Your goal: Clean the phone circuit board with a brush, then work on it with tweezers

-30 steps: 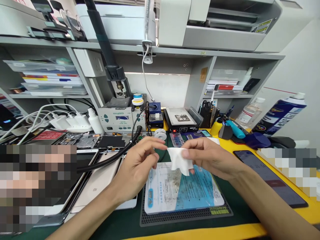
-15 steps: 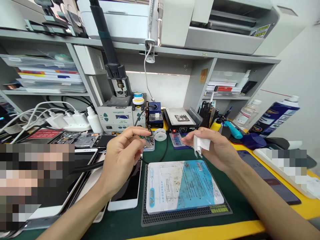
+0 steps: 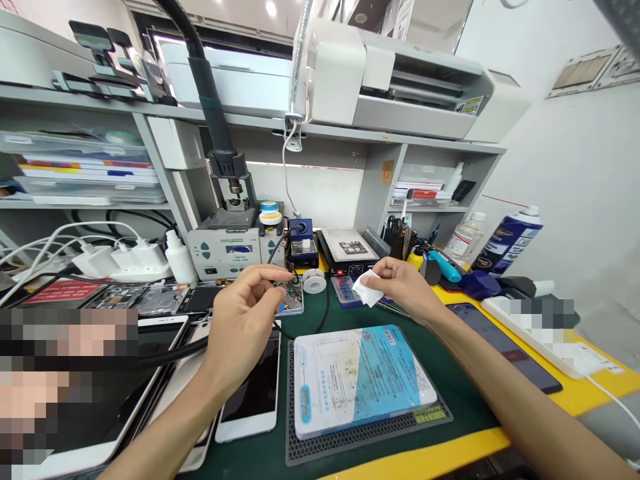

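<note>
At the far left, a white smartphone (image 3: 253, 393) lies face up on the green bench mat (image 3: 465, 393). Beside it, the left hand (image 3: 243, 325) hangs with its fingers loosely curled over a small green circuit board (image 3: 286, 289); whether they touch it cannot be told. Just to the right sits a white spool (image 3: 314, 281). Further right, the right hand (image 3: 406, 288) pinches a folded white wipe (image 3: 367, 288) between thumb and fingers – since a moment ago, both hands have drawn back from the blue-and-white packet (image 3: 357, 380), which lies nearer the person on a black honeycomb mat (image 3: 370, 445).
</note>
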Available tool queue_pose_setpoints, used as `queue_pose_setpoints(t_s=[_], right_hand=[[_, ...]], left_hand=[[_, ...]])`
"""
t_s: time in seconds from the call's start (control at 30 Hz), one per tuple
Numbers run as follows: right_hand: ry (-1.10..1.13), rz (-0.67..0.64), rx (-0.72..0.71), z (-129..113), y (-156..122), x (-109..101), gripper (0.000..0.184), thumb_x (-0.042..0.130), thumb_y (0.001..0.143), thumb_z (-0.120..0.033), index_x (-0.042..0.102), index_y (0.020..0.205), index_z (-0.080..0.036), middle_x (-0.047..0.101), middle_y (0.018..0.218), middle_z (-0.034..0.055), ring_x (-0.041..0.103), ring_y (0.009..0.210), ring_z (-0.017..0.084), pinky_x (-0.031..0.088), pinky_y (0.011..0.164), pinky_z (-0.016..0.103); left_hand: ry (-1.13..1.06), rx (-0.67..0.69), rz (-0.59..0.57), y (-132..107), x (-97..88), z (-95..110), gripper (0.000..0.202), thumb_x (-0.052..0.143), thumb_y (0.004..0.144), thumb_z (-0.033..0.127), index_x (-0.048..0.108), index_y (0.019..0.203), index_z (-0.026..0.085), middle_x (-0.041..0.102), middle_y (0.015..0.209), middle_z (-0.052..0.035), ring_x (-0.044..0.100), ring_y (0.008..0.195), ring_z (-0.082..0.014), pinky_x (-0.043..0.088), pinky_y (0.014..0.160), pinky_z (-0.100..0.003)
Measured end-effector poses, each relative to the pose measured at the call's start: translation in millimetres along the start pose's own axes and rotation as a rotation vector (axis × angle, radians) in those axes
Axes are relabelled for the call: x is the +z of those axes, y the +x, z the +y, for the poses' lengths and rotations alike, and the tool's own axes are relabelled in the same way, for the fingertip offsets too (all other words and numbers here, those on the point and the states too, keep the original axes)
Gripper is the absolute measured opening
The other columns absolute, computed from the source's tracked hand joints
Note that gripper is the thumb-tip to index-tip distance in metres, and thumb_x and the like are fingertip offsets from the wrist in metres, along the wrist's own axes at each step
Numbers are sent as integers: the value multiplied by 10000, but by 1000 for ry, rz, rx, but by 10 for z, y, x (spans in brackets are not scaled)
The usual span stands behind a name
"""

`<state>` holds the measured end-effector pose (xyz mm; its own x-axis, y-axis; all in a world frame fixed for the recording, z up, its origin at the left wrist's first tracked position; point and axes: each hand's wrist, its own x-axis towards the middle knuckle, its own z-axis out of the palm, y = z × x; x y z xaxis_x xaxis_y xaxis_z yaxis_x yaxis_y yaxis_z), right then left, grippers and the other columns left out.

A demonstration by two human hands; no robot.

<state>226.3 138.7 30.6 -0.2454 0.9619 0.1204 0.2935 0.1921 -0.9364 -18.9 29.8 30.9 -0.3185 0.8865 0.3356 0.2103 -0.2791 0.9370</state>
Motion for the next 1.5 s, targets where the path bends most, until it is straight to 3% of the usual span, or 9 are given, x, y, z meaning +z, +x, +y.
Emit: queue_pose_setpoints(t_s=[0.23,0.43,0.57,0.67,0.8,0.97,1.2,1.33,1.5], right_hand=[[-309,11,-317,9,2,281,94,638,839,-293,609,820,-205,723,873,47,658,828,215,464,748,340],[-430,-544,-360,-241,-59,311,178,651,867,-344,753,953,-226,749,1053,50,669,971,233,486,825,340],[-707,-274,-204,-287,42,-100,284,569,917,-411,757,914,-198,758,903,69,671,779,219,476,677,323],[-1079,-296,-58,-77,65,-356,185,644,827,-307,732,726,-178,722,735,78,642,651,219,424,580,314],[-1174,-255,-25,258,-29,-425,85,659,746,-188,725,708,-152,710,726,114,663,705,270,412,598,326],[-1116,-188,-72,222,-119,-460,158,589,818,-236,719,755,-169,740,794,79,677,733,227,456,656,306],[-664,71,-68,-409,-107,-542,248,650,827,-393,731,828,-159,706,659,44,612,552,154,458,497,254],[-727,-13,-15,-552,-7,-452,187,687,795,-344,736,800,-163,695,636,35,562,498,131,394,422,239],[-733,-136,14,-359,109,-296,194,662,838,-335,715,814,-150,704,628,45,608,531,150,456,480,244]], left_hand=[[18,10,5,-23,-9,52,169,615,807,305,668,925,197,436,553,53,390,505,-108,280,449,-233],[38,54,3,-16,-28,60,152,621,830,312,662,923,199,516,654,24,451,559,-111,302,476,-238],[33,75,23,-16,-68,95,151,617,824,305,673,921,203,563,728,6,456,556,-100,267,452,-242],[15,100,27,-41,-71,138,137,623,818,301,679,895,202,600,818,-11,480,574,-99,284,451,-245],[16,157,10,-80,-49,166,114,618,832,295,683,865,208,619,962,-16,492,581,-87,317,452,-251],[37,168,2,-76,-40,144,104,614,843,293,682,877,222,616,982,-9,490,588,-87,324,460,-260],[61,153,4,-64,-28,122,109,618,834,311,674,878,229,616,843,-5,502,602,-112,306,466,-271],[93,157,1,-61,-5,97,106,618,834,296,680,877,221,612,837,2,470,566,-96,315,464,-262],[94,172,9,-50,-4,66,91,609,830,259,682,865,218,622,873,-6,499,618,-100,376,500,-236]])
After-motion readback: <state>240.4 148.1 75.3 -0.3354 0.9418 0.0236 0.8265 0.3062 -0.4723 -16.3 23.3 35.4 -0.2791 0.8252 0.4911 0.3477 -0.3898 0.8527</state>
